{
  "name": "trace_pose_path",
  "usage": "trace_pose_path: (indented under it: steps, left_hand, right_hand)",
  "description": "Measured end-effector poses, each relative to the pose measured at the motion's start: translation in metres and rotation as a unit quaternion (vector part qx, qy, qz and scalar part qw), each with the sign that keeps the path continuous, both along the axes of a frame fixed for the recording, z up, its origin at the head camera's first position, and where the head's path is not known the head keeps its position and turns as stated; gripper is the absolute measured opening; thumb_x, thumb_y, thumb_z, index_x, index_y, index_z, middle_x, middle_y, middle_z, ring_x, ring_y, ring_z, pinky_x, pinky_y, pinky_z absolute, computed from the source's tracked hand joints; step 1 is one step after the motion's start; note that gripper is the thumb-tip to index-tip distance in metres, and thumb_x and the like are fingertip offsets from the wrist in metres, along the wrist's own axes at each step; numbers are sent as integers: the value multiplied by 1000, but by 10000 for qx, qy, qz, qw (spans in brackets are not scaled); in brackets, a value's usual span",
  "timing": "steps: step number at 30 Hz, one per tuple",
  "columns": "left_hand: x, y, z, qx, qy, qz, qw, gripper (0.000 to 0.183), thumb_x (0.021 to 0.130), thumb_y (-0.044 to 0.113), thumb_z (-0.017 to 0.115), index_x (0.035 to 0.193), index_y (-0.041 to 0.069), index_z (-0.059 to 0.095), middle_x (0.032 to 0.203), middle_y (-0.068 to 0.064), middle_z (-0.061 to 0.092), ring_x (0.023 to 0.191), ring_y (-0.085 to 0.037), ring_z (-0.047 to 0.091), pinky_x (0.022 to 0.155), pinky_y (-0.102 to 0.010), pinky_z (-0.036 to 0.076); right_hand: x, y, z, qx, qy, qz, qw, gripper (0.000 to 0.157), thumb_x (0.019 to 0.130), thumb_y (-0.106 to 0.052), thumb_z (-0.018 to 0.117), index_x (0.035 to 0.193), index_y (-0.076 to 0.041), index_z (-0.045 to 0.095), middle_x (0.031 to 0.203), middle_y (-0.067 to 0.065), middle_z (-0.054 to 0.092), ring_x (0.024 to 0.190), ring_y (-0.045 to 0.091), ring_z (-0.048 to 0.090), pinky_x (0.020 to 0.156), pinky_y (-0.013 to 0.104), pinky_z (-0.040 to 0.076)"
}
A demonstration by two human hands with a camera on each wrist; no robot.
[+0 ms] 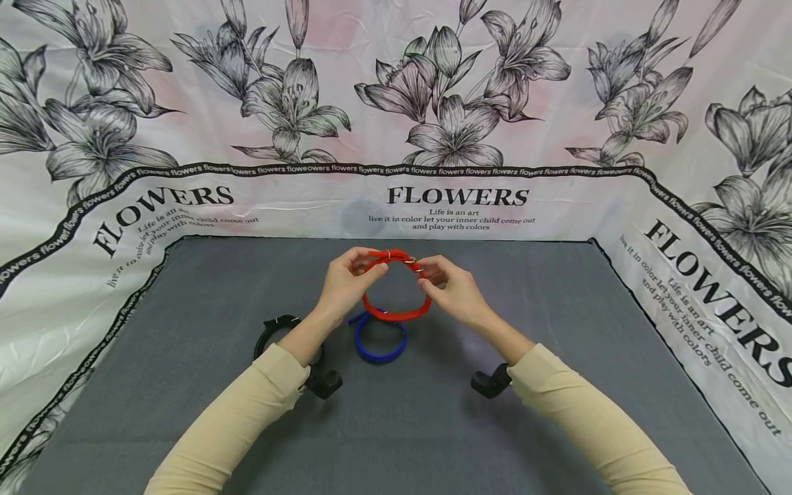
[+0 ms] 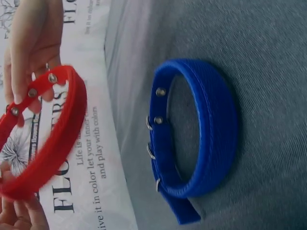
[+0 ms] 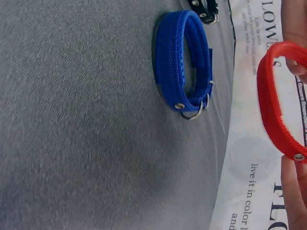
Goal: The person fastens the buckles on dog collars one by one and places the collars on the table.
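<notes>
A red collar point(image 1: 399, 316) with metal rivets and a ring is held up above the table, its loop hanging downward. My left hand point(image 1: 348, 280) pinches its upper left side between thumb and fingers. On the upper right, by the metal fittings, my right hand point(image 1: 456, 289) pinches the strap. The left wrist view shows rivets along the red collar point(image 2: 72, 122) near the right hand's fingers. Below and nearer to me, a blue collar point(image 1: 380, 358) stands on its edge as a closed loop, its strap end sticking out; neither hand touches it.
A black collar point(image 1: 265, 338) lies on the grey tablecloth point(image 1: 421, 426), partly hidden behind my left forearm. Black wrist devices point(image 1: 324, 385) hang under both wrists. A white flower-printed cloth point(image 1: 458, 206) with lettering borders the table at the back and sides.
</notes>
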State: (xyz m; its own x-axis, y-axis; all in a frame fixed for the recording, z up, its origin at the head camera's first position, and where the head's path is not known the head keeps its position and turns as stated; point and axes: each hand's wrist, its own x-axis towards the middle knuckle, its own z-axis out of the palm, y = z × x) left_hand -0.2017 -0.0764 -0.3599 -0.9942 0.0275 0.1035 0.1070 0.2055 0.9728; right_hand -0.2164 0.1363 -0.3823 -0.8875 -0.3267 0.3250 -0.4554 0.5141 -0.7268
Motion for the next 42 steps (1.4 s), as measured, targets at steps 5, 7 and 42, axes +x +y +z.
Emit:
trace_pose_path:
  steps: [5, 7, 42]
  left_hand:
    - [1, 0, -2, -634, -62, -156, 9978, 42, 82, 21, 70, 119, 10, 54, 103, -7, 66, 93, -21, 60, 76, -33, 51]
    - [-1, 0, -8, -709, -99, -204, 9972, 44, 82, 20, 70, 120, 11, 51, 104, -6, 66, 93, -20, 60, 75, -33, 52]
    - [-7, 69, -47, -1899, -294, 129, 9813, 17, 78, 19, 74, 91, 11, 67, 84, -2, 67, 75, -19, 59, 61, -26, 47]
  right_hand:
    - [-2, 8, 0, -9, -90, -129, 9999, 28, 88, -12, 62, 116, -15, 57, 90, 5, 67, 74, 16, 66, 61, 28, 53]
    - [-2, 11, -1, -13, -159, -162, 9997, 27, 88, -10, 60, 115, -15, 57, 91, 6, 68, 72, 16, 67, 59, 28, 53]
    - [-6, 70, -32, 1252, -762, -644, 9871, 14, 86, -8, 62, 100, -6, 62, 85, 9, 65, 69, 18, 63, 54, 26, 48]
